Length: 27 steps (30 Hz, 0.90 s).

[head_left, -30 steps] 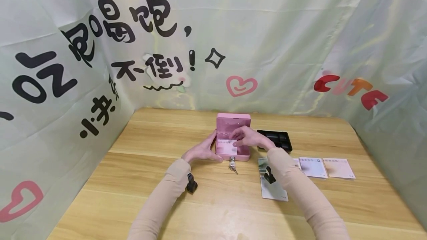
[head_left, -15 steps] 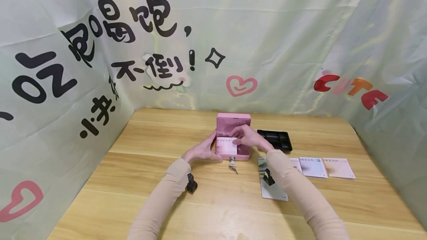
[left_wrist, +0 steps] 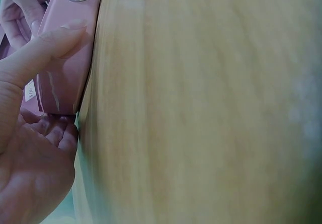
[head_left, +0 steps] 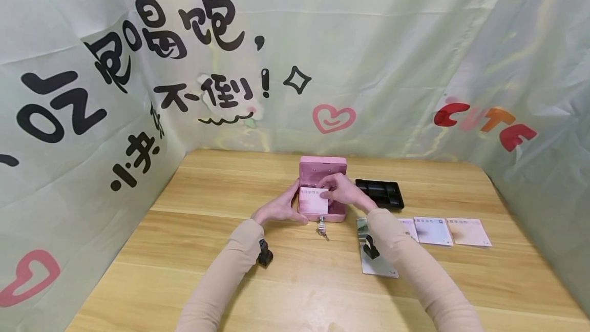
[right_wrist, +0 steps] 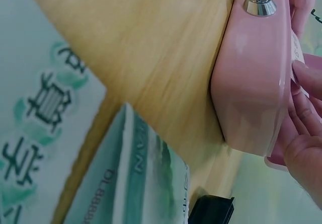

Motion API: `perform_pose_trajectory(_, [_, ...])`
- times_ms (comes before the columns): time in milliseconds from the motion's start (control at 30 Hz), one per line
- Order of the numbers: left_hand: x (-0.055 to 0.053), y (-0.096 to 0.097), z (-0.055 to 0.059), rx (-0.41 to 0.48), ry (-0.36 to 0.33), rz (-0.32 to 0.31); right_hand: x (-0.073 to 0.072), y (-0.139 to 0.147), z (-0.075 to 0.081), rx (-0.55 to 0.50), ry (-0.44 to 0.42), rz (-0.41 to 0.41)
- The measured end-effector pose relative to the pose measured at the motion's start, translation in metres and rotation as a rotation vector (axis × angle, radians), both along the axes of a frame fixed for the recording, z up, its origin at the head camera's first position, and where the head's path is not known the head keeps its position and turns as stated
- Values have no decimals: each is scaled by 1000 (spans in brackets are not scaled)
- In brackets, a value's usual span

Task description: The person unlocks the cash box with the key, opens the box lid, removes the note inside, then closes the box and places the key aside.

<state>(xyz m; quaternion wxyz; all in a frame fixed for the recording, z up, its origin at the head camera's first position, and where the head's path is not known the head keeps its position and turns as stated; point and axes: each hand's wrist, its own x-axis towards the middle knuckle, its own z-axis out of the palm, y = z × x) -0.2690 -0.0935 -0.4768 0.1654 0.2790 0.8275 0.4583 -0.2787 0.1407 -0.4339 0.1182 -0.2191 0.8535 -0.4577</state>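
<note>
A pink metal cash box (head_left: 335, 218) stands with its lid (head_left: 322, 160) raised; a key sits in its front lock (right_wrist: 260, 3). My left hand (head_left: 280, 210) grips the box's left front corner, thumb on the front wall and fingers at the side in the left wrist view. Inside the left part of the box are pinkish banknotes (head_left: 312, 202). My right hand (head_left: 342, 189) reaches into the box and pinches the notes at their right edge between thumb and fingers; in the right wrist view only a pale strip of paper (right_wrist: 297, 50) shows there.
A black compartment tray (head_left: 392, 208) lies right of the box. Further right are pink notes (head_left: 470, 233), bluish notes (head_left: 432, 231) and purplish notes (head_left: 408, 226), partly under the right sleeve. Green notes (head_left: 380, 268) lie nearer. A printed curtain (head_left: 387, 76) surrounds the table.
The pinkish notes have shifted slightly up toward the back of the box, their far edge rising, with my right hand at their edge. My left hand has stayed put.
</note>
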Motion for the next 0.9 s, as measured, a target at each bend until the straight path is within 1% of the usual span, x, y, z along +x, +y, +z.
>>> perform_pose_trajectory(133, [1,0,1,-17,-3,10,1,2,0,-17,13,-19])
perform_pose_trajectory(333, [1,-1,1,-39,-26,30,5,7,3,-27,70,-40])
perform_pose_trajectory(400, [0,0,1,-40,-23,28,6,8,4,-36,69,-48])
perform_pose_trajectory(567, [0,0,1,-42,-14,21,11,9,8,-77,40,-100])
perform_pose_trajectory(733, [-2,0,0,-29,-2,10,15,12,11,-147,64,-147])
perform_pose_trajectory(900, [-1,0,-1,-24,1,12,19,15,15,-188,67,-182])
